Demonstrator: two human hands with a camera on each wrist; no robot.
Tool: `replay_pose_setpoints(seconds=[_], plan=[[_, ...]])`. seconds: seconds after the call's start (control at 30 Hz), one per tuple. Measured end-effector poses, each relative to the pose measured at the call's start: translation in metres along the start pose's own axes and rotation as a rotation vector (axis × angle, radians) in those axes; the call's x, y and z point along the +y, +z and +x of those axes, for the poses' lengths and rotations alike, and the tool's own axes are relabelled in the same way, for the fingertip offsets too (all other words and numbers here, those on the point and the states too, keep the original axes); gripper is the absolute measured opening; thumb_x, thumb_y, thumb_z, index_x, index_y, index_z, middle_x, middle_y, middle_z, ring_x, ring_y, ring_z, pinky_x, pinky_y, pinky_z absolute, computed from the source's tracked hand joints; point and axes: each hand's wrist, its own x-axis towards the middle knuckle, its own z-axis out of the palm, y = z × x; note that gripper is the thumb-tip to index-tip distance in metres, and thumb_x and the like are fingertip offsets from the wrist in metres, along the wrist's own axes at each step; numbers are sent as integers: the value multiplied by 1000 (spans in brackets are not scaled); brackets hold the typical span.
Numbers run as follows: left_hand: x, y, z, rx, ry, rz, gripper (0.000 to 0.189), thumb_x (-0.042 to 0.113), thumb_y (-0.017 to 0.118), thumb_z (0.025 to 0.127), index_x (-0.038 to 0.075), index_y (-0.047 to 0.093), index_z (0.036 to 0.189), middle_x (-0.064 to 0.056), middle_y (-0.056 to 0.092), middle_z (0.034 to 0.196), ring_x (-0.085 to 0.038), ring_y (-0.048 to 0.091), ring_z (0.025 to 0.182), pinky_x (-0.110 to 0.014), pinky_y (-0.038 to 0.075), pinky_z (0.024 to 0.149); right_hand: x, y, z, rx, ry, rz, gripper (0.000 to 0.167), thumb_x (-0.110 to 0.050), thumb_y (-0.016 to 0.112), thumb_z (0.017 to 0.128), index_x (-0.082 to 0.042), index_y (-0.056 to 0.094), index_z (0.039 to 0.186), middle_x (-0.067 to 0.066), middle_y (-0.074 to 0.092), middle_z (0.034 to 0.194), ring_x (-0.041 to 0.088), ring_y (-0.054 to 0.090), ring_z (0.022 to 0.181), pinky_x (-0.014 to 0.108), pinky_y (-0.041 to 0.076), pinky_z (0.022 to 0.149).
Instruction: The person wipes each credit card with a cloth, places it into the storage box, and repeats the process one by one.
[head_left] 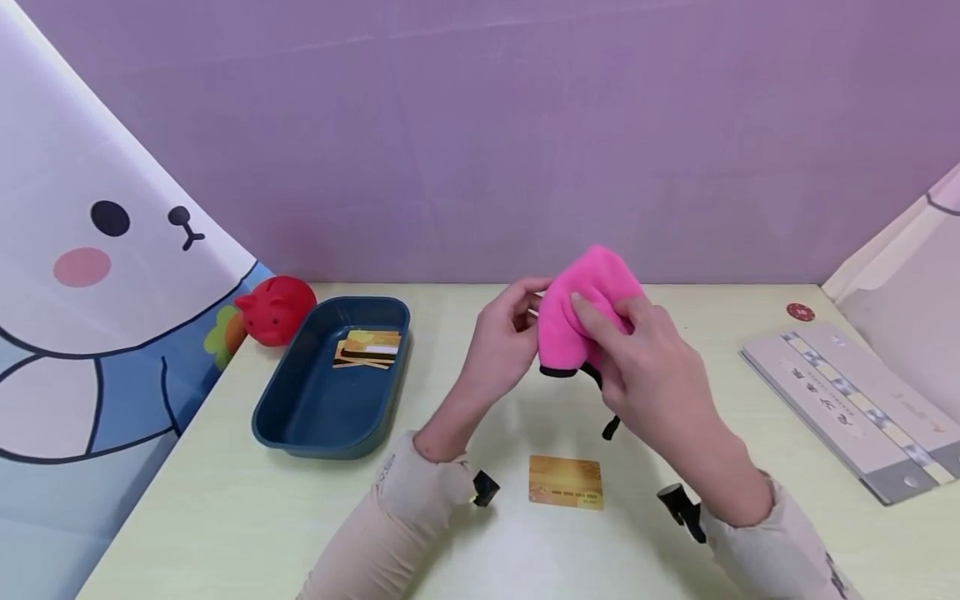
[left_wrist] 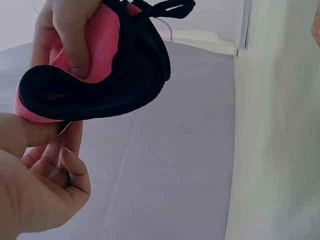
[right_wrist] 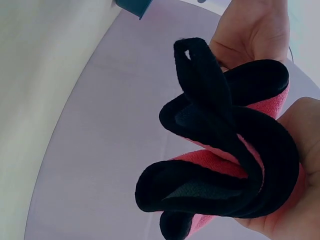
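Observation:
A pink cloth point(head_left: 564, 312) with black edging and a black loop point(right_wrist: 202, 70) is bunched up above the table. My right hand point(head_left: 663, 379) grips it from the right, its thumb pressed on the pink side. On the cloth's left is my left hand point(head_left: 501, 346), its fingertips partly hidden behind it. In the left wrist view, the left thumb and a finger pinch a thin card-like piece point(left_wrist: 64, 128) at the cloth's underside. Only a dark corner with a pale edge shows; the rest is hidden. A gold bank card point(head_left: 566, 482) lies flat on the table between the forearms.
A dark blue tray point(head_left: 315, 425) at left holds several gold cards point(head_left: 367, 347) in a loose stack. Beside it sits a red piggy bank point(head_left: 276, 310). A grey booklet point(head_left: 855, 408) and a red chip point(head_left: 800, 312) lie at right. Purple fabric point(head_left: 480, 150) hangs behind.

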Motion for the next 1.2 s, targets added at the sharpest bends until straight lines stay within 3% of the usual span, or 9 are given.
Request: replay_pose_setpoints(seconds=[0.33, 0.5, 0.63, 0.77, 0.93, 1.2], plan=[[3, -1, 0, 0, -26, 14, 37, -2, 62, 95, 7, 63, 130, -14, 73, 96, -16, 60, 70, -21, 47, 64, 3, -2, 1, -38, 55, -11, 52, 0, 73, 83, -20, 67, 130, 19, 57, 98, 36, 55, 80, 48, 47, 44], [6, -5, 0, -1, -39, -14, 36, 4, 65, 96, 11, 63, 131, -13, 71, 94, -15, 66, 70, -22, 42, 57, 9, -3, 2, -43, 79, -29, 52, 0, 70, 84, -19, 66, 131, 23, 58, 100, 39, 57, 85, 51, 49, 46], [7, -10, 1, 14, -27, -3, 34, 9, 67, 96, 13, 65, 130, -11, 69, 91, -16, 60, 66, -23, 37, 55, 16, -5, 3, -40, 106, -32, 52, 2, 67, 84, -18, 65, 132, 26, 58, 102, 41, 58, 92, 53, 50, 48], [9, -17, 2, 41, -20, 9, 33, 10, 67, 96, 15, 65, 129, -11, 69, 90, -18, 53, 64, -24, 35, 55, 24, -9, 4, -27, 135, -40, 52, 2, 63, 85, -19, 65, 133, 26, 59, 104, 41, 57, 96, 54, 48, 47], [11, -27, 4, 76, -20, -48, 33, 8, 67, 96, 15, 66, 128, -11, 69, 89, -18, 58, 68, -23, 40, 59, 34, -15, 5, -1, 181, -44, 52, 2, 62, 85, -18, 66, 133, 26, 58, 102, 41, 55, 91, 57, 45, 48], [21, -54, 2, 116, 17, -160, 35, 8, 66, 96, 10, 62, 131, 6, 68, 87, -13, 62, 76, -23, 44, 66, 45, -23, 5, 29, 226, -47, 49, -2, 61, 87, -18, 66, 133, 25, 57, 101, 39, 54, 91, 56, 43, 52]])
